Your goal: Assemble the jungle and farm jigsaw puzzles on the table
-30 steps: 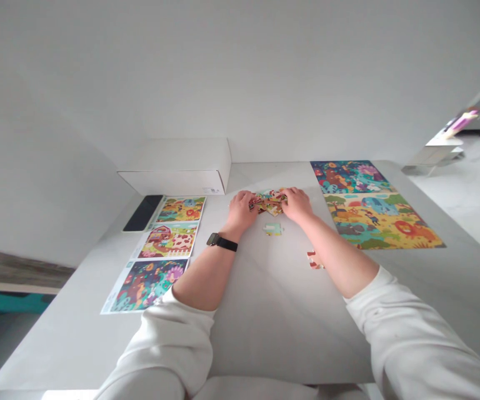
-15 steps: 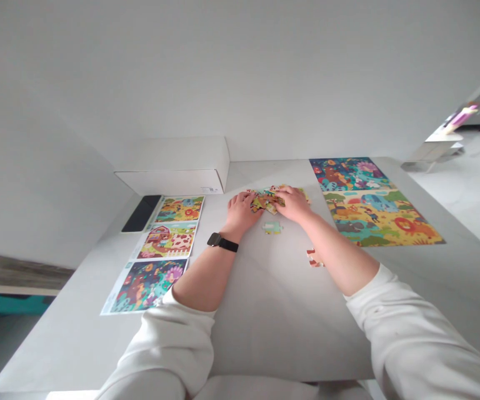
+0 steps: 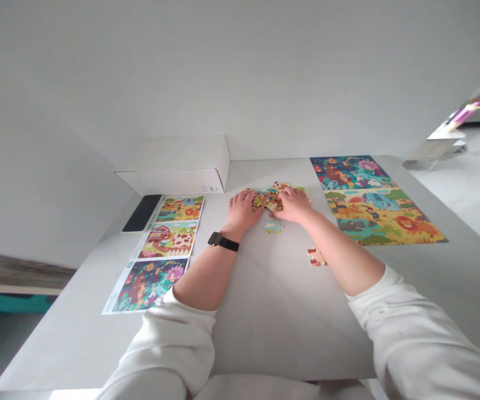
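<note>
Puzzle pieces [image 3: 270,195] are lying heaped on the table [image 3: 290,316], now showing beyond the right hand [image 3: 295,205], unlike a second ago. It and the left hand [image 3: 241,209] are touching them; whether either is gripping any, I cannot tell. A white box [image 3: 160,181] is bearing print [image 3: 211,189] too small to read.

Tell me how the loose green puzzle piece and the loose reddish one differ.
The green piece is mostly pale green; the reddish piece is reddish and whitish. The green piece lies close to the pile; the reddish piece lies farther from it, beside the right forearm. The forearm seems to partly hide the reddish piece, but not the green piece. Both lie on the table.
</note>
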`<state>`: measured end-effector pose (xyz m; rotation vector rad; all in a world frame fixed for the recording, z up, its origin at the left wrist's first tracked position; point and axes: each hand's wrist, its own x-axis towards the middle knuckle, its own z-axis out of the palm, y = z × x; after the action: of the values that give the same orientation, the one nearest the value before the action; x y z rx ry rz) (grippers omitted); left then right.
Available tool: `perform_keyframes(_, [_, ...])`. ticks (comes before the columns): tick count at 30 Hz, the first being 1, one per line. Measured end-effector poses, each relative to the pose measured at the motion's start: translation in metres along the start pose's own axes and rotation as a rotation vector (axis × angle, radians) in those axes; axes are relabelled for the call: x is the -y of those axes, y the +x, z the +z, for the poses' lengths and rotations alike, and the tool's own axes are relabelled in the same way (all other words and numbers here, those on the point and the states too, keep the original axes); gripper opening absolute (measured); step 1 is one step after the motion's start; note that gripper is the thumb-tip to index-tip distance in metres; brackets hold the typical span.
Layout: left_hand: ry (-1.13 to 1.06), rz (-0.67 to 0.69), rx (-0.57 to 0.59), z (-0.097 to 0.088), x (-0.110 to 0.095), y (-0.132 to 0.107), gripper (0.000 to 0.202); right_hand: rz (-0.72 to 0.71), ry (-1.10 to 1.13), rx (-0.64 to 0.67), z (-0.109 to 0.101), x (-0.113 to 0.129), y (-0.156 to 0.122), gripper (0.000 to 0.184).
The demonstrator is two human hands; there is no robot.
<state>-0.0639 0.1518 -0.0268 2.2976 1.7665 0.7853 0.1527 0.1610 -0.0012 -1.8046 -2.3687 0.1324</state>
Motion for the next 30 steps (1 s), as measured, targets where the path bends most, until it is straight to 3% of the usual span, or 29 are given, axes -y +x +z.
perform_keyframes(5, [-0.038,0.003,0.009,0.004,0.005,0.001,0.05,0.024,0.009,0.027,0.003,-0.002,0.002,0.061])
perform_keyframes(12, [-0.05,-0.011,0.002,0.004,0.005,0.002,0.05,-0.011,0.024,-0.013,0.004,-0.004,0.002,0.038])
perform_keyframes(19, [-0.123,0.004,-0.044,0.001,0.001,0.004,0.039,-0.119,0.104,-0.055,-0.018,-0.017,-0.003,0.033])
perform_keyframes(22, [-0.315,0.029,-0.096,-0.005,-0.011,0.005,0.021,-0.249,0.225,-0.083,-0.033,-0.02,-0.011,0.033])
perform_keyframes(25, [-0.606,-0.052,-0.076,-0.014,-0.028,0.003,0.018,-0.318,0.324,-0.12,-0.049,-0.014,-0.025,0.033])
perform_keyframes(30, [-0.923,-0.14,0.066,-0.031,-0.049,-0.02,0.027,-0.36,0.368,-0.196,-0.068,0.005,-0.06,0.031])
